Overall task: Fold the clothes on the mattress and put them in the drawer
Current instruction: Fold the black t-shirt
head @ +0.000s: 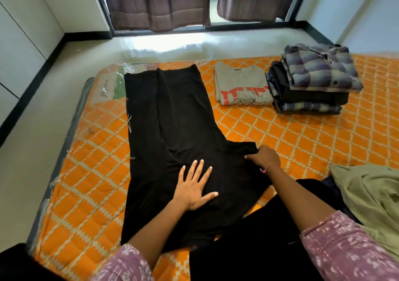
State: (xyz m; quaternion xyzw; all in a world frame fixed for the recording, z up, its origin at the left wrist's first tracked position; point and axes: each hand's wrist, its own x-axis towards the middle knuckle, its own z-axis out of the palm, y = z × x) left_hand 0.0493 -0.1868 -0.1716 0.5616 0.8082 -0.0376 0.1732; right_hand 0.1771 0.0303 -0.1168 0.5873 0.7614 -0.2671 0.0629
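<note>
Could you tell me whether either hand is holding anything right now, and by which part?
The right hand grips the black trousers at a fold on their right edge. The left hand only presses flat on them.

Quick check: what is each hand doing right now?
Left hand: open, fingers spread, pressing flat on the black garment.
Right hand: fingers curled, gripping the garment's edge.

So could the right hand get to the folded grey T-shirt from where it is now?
Probably yes: nothing lies between the right hand and the grey T-shirt, only bare mattress. But it now grips the black garment.
</note>
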